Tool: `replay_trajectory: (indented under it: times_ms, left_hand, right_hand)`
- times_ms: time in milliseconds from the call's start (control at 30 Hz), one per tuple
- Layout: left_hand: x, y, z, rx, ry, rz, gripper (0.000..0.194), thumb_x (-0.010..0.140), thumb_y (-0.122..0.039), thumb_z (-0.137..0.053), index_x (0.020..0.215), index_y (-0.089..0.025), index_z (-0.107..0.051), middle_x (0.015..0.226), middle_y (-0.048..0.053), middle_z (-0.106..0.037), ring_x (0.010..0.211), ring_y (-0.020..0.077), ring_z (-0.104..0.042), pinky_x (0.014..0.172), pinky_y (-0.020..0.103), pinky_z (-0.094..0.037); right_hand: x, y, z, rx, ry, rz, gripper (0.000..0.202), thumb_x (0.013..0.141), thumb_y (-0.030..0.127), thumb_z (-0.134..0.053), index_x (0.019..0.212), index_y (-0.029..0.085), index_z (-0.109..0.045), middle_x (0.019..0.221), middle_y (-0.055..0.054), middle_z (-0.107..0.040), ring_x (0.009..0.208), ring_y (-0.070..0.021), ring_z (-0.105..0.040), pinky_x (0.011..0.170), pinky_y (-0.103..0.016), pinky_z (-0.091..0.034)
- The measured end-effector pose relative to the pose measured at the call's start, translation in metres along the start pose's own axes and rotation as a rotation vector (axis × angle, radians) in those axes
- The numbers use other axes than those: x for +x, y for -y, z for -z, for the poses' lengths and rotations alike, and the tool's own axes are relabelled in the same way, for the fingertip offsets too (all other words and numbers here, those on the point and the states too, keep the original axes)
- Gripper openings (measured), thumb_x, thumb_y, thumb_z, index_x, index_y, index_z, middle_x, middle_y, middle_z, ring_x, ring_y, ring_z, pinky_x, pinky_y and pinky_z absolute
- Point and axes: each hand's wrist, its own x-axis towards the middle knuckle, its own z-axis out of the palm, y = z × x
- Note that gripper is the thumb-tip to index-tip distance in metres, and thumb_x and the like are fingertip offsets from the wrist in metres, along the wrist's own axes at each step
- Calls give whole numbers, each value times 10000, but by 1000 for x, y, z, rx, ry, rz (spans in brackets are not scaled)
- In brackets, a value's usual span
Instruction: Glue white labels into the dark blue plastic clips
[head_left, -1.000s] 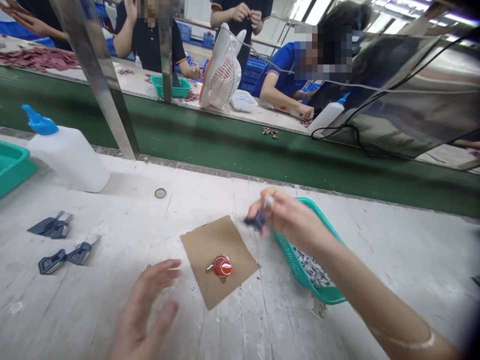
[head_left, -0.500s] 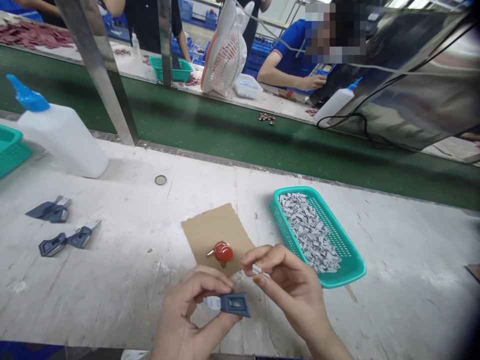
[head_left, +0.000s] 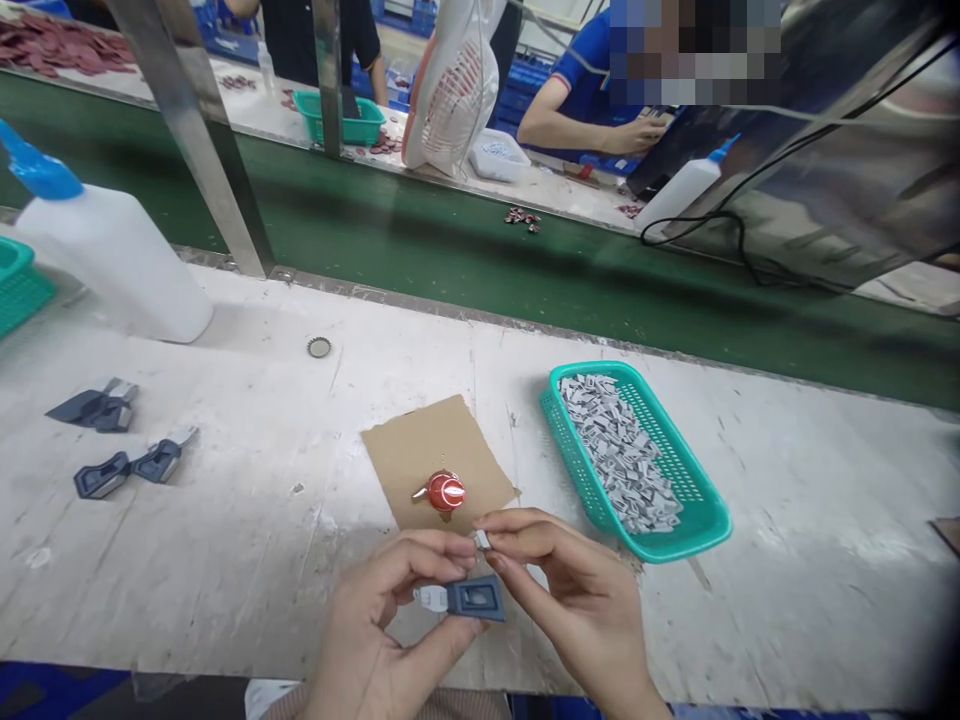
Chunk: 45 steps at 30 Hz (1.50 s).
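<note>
Between the thumb and fingers of my left hand is a dark blue-grey part with a light grey tab on its left side and a recess in its face. My right hand pinches a small light grey piece just above that part, close to my left fingertips. Behind my hands lies a brown cardboard square with a glossy red blob on it. To the right, a green basket holds many small grey pieces.
Dark parts lie at the left near a white bottle with a blue cap. A bottle cap sits mid-table. Beyond the green strip are a fan, metal posts and people at work.
My right hand has moved left with the small grey piece, which is now beside my left fingertips. The dark part stays in my left hand. The camera view has shifted slightly.
</note>
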Motion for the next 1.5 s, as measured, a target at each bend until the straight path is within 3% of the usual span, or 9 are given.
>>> replay_trajectory:
  times_ms: [233,500,867,967,1100,1333,1500]
  left_hand:
    - [2,4,9,28,-25,122,120,713,-171,-754,789,-234,-687,956,12,-775,907,170,-723,697,213,-581]
    - [1,14,22,37,-49,185,101,752,-203,-736,851,-217,-727,946,26,-775,850,171,-741,757,236,-603]
    - [7,21,33,86,-1,112,150,810,-180,-685,904,-271,-759,1013,22,-722,926,159,-693,790,209,-580]
    - [8,23,36,105,57,86,158,829,-190,-677,930,-287,-750,1018,17,-697,947,154,-672,788,204,-572]
    - [8,23,35,105,52,72,160,845,-193,-667,950,-292,-735,1006,9,-671,974,149,-639,829,208,-549]
    - [9,21,23,-83,33,83,111,851,-208,-679,936,-274,-707,994,-7,-630,898,124,-639,790,189,-528]
    - [11,19,17,-90,57,56,135,856,-189,-676,943,-288,-706,998,-23,-649,869,102,-638,771,162,-532]
  right_hand:
    - [11,-7,3,-178,-48,48,193,855,104,-687,921,280,-731,925,-25,-747,884,-206,-705,788,-324,-577]
    - [22,-19,-8,-371,12,196,265,888,61,-630,1043,258,-715,1000,-37,-745,955,-207,-697,820,-337,-585]
    - [19,-21,-9,-468,73,259,237,908,38,-609,1068,192,-695,1026,-50,-730,983,-149,-682,897,-254,-550]
    - [19,-20,-10,-456,62,250,252,909,35,-603,1079,194,-701,1029,-52,-730,997,-153,-679,902,-258,-547]
    - [20,-17,-8,-315,11,117,225,898,73,-635,1013,232,-744,978,-31,-746,948,-152,-690,842,-249,-561]
    - [22,-18,-4,271,-115,-395,47,788,276,-788,833,270,-799,883,-21,-775,796,-141,-709,683,-195,-569]
    - [22,-12,-5,408,-127,-479,91,731,307,-836,797,255,-803,832,-16,-771,668,-95,-666,654,-172,-553]
